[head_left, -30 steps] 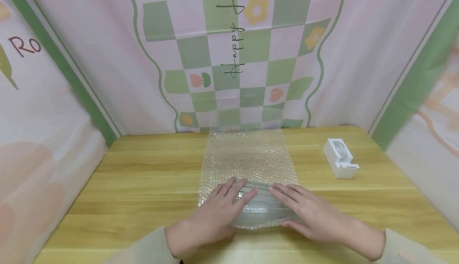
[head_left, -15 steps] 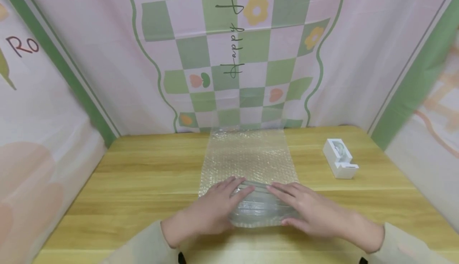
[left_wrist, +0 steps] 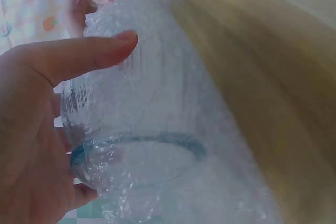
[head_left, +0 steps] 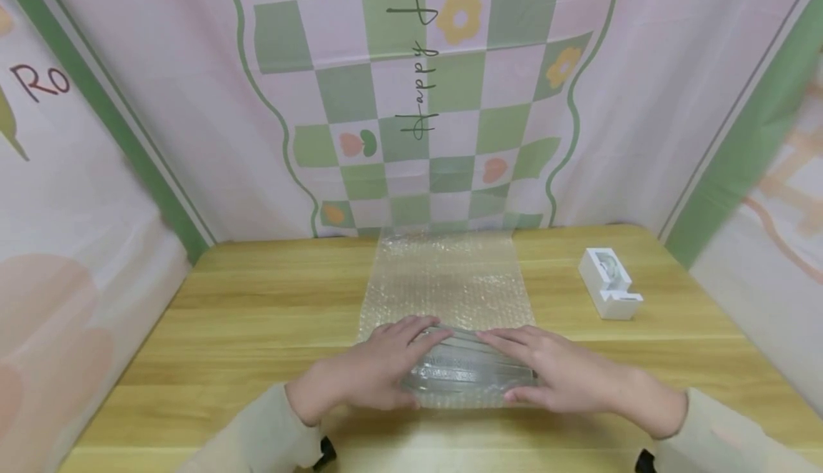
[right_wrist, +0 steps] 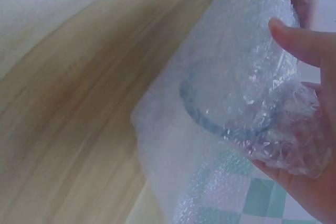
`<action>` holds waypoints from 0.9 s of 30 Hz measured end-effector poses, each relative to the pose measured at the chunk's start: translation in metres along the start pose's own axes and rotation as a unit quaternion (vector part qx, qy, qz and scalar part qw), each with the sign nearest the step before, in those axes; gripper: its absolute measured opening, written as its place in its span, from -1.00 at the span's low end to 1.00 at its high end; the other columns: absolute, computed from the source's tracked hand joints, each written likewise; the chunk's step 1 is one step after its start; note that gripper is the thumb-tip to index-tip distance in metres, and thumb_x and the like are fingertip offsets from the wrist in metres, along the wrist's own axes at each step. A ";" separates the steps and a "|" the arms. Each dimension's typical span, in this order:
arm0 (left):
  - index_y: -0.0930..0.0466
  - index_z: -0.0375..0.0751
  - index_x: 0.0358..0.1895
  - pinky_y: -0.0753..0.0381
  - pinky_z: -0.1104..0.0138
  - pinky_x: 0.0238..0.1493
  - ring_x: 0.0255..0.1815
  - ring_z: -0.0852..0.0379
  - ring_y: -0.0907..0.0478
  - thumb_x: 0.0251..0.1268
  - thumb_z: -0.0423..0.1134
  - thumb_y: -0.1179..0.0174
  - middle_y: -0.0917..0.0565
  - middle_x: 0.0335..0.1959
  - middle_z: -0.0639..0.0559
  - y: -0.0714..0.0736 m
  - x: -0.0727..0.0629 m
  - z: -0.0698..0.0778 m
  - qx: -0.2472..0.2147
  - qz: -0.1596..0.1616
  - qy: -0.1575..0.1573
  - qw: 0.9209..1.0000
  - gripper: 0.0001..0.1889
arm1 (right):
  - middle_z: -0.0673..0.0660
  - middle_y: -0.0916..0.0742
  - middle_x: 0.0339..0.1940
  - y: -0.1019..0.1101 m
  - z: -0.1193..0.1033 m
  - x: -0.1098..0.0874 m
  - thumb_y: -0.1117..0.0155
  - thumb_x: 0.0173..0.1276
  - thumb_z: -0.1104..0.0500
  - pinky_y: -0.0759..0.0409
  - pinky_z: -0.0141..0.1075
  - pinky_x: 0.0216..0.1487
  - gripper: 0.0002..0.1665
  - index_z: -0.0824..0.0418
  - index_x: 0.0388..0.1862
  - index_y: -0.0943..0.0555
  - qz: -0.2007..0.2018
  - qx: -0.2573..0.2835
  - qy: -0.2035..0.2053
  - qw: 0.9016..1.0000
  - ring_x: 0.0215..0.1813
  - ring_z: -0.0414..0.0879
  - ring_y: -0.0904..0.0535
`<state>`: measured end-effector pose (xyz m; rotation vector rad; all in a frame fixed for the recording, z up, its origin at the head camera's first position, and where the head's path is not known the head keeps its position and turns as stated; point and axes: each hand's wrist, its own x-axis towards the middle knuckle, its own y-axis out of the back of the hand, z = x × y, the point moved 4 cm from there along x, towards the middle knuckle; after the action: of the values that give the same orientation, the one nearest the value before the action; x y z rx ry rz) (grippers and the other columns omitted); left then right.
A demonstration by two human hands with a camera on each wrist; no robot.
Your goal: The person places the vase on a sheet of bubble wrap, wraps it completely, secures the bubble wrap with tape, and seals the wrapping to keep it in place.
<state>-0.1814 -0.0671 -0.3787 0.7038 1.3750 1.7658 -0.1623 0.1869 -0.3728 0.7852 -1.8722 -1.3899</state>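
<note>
Right grip [right_wrist: 327,95] holds bubble wrap [right_wrist: 236,51] | rounded rim [right_wrist: 210,126] shows through it | wooden table [right_wrist: 79,93] beyond

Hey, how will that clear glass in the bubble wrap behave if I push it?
The clear glass would probably roll, given its round shape and sideways lie. It seems rigid and likely breakable, judging by its transparent, ribbed look. The bubble wrap against it may cushion bumps.

We are facing a rear fabric hanging [head_left: 598,166] bearing a green-and-white checked panel [head_left: 453,80] and sideways dark lettering [head_left: 419,94] reading "Happy". A left hanging [head_left: 71,194] and a right hanging [head_left: 771,244] are flanking it, with green bands [head_left: 111,116] descending near both corners. Below, a wood-grain counter [head_left: 257,316] is extending toward the rear hanging. Soft light is falling across the surfaces.
</note>
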 end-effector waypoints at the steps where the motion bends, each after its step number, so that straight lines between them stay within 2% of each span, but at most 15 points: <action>1: 0.15 0.06 0.68 -0.25 -0.17 0.47 0.60 -0.10 -0.09 0.16 -0.02 -0.51 -0.06 0.65 -0.09 0.001 0.000 0.000 -0.002 -0.004 0.000 1.000 0.15 | 0.27 -0.57 0.38 0.000 0.000 0.000 -0.29 0.43 -0.25 -0.60 0.16 0.20 -0.06 0.19 0.60 -0.28 -0.002 0.004 0.001 1.000 0.28 0.20 -0.56; 6: 0.11 0.06 0.68 -0.27 -0.14 0.47 0.59 -0.08 -0.11 0.15 -0.01 -0.52 -0.12 0.62 -0.12 0.003 0.002 -0.002 -0.012 -0.021 0.000 1.000 0.14 | 0.27 -0.60 0.36 0.000 0.002 0.002 -0.26 0.44 -0.25 -0.61 0.13 0.19 -0.08 0.26 0.57 -0.31 -0.003 0.019 0.015 1.000 0.27 0.19 -0.58; 9: 0.11 0.05 0.68 -0.22 -0.18 0.49 0.60 -0.10 -0.08 0.16 -0.01 -0.50 -0.10 0.62 -0.13 0.004 0.003 -0.004 -0.023 -0.029 0.003 0.999 0.13 | 0.28 -0.59 0.36 0.000 0.003 0.004 -0.24 0.45 -0.25 -0.61 0.13 0.20 -0.07 0.31 0.55 -0.32 -0.008 0.028 0.019 0.999 0.27 0.20 -0.58; 14: 0.15 0.03 0.69 -0.09 -0.21 0.53 0.63 -0.10 0.00 0.21 -0.03 -0.46 -0.04 0.65 -0.14 0.005 0.004 -0.008 -0.052 -0.042 0.008 0.998 0.11 | 0.31 -0.56 0.39 0.001 0.007 0.006 -0.21 0.47 -0.26 -0.57 0.15 0.25 -0.06 0.35 0.55 -0.31 -0.029 0.051 0.009 0.998 0.31 0.23 -0.55; 20: 0.17 0.05 0.69 -0.05 -0.21 0.54 0.63 -0.10 0.00 0.26 -0.02 -0.43 -0.04 0.65 -0.15 0.008 0.006 -0.009 -0.069 -0.056 0.016 0.996 0.10 | 0.33 -0.54 0.41 0.003 0.010 0.009 -0.17 0.47 -0.29 -0.55 0.13 0.27 -0.02 0.38 0.56 -0.28 -0.053 0.072 -0.004 0.996 0.32 0.24 -0.55; 24: 0.14 0.02 0.69 -0.06 -0.19 0.54 0.61 -0.09 -0.04 0.24 -0.02 -0.44 -0.08 0.63 -0.14 0.010 0.008 -0.009 -0.068 -0.054 0.016 0.996 0.09 | 0.31 -0.56 0.39 0.005 0.009 0.009 -0.18 0.46 -0.31 -0.59 0.12 0.23 -0.03 0.32 0.57 -0.29 -0.052 0.051 -0.013 0.997 0.28 0.23 -0.58; 27: 0.12 0.02 0.69 -0.07 -0.18 0.54 0.61 -0.07 -0.06 0.23 -0.03 -0.44 -0.10 0.63 -0.12 0.011 0.010 -0.009 -0.072 -0.057 0.014 0.996 0.08 | 0.25 -0.59 0.37 0.007 0.003 0.009 -0.32 0.42 -0.21 -0.61 0.12 0.21 -0.07 0.22 0.58 -0.29 -0.024 0.006 -0.004 1.000 0.26 0.19 -0.60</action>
<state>-0.1967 -0.0648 -0.3705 0.5144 1.2662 1.7699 -0.1708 0.1838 -0.3650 0.8361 -1.8808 -1.4144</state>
